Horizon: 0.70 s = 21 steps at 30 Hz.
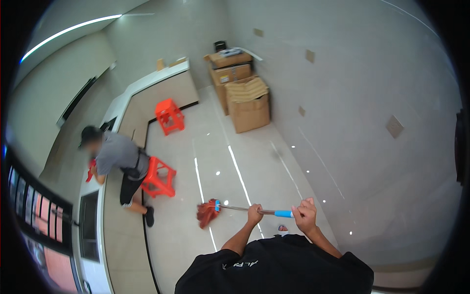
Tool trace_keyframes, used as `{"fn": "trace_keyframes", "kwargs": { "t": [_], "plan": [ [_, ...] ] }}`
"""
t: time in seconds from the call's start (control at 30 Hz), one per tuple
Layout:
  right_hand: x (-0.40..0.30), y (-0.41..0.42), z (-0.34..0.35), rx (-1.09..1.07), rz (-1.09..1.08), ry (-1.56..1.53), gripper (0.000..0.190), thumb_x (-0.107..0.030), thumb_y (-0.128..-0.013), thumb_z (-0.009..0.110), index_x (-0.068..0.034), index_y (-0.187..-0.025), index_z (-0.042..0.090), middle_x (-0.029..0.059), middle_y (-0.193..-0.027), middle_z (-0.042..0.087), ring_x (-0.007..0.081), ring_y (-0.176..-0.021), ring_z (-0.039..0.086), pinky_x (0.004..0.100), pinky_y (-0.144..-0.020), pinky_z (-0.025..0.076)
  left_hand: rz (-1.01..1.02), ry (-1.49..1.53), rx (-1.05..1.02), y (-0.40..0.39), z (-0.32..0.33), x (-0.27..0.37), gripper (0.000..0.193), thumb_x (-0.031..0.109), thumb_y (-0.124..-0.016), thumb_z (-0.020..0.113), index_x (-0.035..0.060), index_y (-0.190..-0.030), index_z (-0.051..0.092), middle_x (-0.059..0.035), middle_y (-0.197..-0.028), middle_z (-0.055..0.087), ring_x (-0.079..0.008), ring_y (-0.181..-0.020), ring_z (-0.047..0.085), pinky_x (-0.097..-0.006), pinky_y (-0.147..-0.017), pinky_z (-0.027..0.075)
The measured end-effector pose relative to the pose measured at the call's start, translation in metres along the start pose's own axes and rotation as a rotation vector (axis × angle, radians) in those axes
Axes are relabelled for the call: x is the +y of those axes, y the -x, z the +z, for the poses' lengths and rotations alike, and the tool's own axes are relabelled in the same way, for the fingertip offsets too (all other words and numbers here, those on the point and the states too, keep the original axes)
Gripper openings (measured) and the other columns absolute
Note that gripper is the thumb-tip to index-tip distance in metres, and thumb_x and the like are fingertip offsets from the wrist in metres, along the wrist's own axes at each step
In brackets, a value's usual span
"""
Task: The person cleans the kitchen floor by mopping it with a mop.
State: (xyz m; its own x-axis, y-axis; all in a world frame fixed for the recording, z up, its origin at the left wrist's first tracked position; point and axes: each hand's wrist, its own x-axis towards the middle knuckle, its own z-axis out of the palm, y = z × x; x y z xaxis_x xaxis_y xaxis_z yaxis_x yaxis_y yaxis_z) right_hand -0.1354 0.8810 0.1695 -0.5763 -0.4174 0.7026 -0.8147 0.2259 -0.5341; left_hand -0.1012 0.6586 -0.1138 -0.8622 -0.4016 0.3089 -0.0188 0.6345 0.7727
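Observation:
A mop with a metal pole (235, 208) lies slantwise across the view before me, its reddish-brown head (208, 214) down on the glossy tile floor (183, 235). My left hand (255, 214) is closed around the middle of the pole. At the pole's far end, by the blue grip (284, 214), my right hand (305, 215) holds the mop's top end. A blue collar (217, 205) joins the head to the pole. Part of a foot in a white slipper (282, 230) shows below the pole.
At left a person (119, 152) leans over the counter (88, 228) with a red cloth (89, 172), beside a red plastic stool (159, 178). Another red stool (169, 115) stands farther off. Cardboard boxes (251, 114) are stacked against the wall (349, 92). A sink (89, 224) is set in the counter.

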Motion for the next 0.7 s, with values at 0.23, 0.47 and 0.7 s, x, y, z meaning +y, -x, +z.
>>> {"fn": "trace_keyframes", "kwargs": {
  "t": [0.23, 0.47, 0.7],
  "plan": [
    [-0.044, 0.038, -0.066, 0.104, 0.023, 0.026, 0.033, -0.002, -0.063, 0.070, -0.009, -0.044, 0.044, 0.0034, -0.048, 0.037, 0.0219, -0.040, 0.033, 0.0344, -0.041, 0.024, 0.273, 0.283, -0.652, -0.004, 0.109, 0.050, 0.010, 0.004, -0.065, 0.056, 0.0069, -0.075, 0.059, -0.0140, -0.073, 0.058, -0.0324, -0.071, 0.057, -0.0399, -0.066, 0.047],
    [-0.036, 0.068, -0.057, 0.805, 0.679, -0.261, 0.035, -0.002, -0.083, 0.054, -0.004, -0.054, 0.035, -0.0022, -0.054, 0.031, 0.0063, -0.054, 0.030, 0.0272, -0.049, 0.020, 0.331, 0.418, -0.855, 0.005, 0.139, 0.096, 0.025, 0.010, -0.072, 0.064, 0.0051, -0.095, 0.055, -0.0121, -0.089, 0.057, -0.0271, -0.084, 0.057, -0.0363, -0.075, 0.046],
    [0.041, 0.067, -0.135, 1.346, 0.730, -0.308, 0.039, -0.013, -0.090, 0.050, -0.013, -0.059, 0.027, -0.0079, -0.057, 0.026, 0.0033, -0.053, 0.024, 0.0266, -0.048, 0.017, 0.284, 0.078, -0.981, 0.006, 0.142, 0.141, 0.034, 0.026, -0.080, 0.059, 0.0071, -0.107, 0.053, -0.0146, -0.104, 0.061, -0.0327, -0.102, 0.058, -0.0457, -0.083, 0.045]
  ]
}}
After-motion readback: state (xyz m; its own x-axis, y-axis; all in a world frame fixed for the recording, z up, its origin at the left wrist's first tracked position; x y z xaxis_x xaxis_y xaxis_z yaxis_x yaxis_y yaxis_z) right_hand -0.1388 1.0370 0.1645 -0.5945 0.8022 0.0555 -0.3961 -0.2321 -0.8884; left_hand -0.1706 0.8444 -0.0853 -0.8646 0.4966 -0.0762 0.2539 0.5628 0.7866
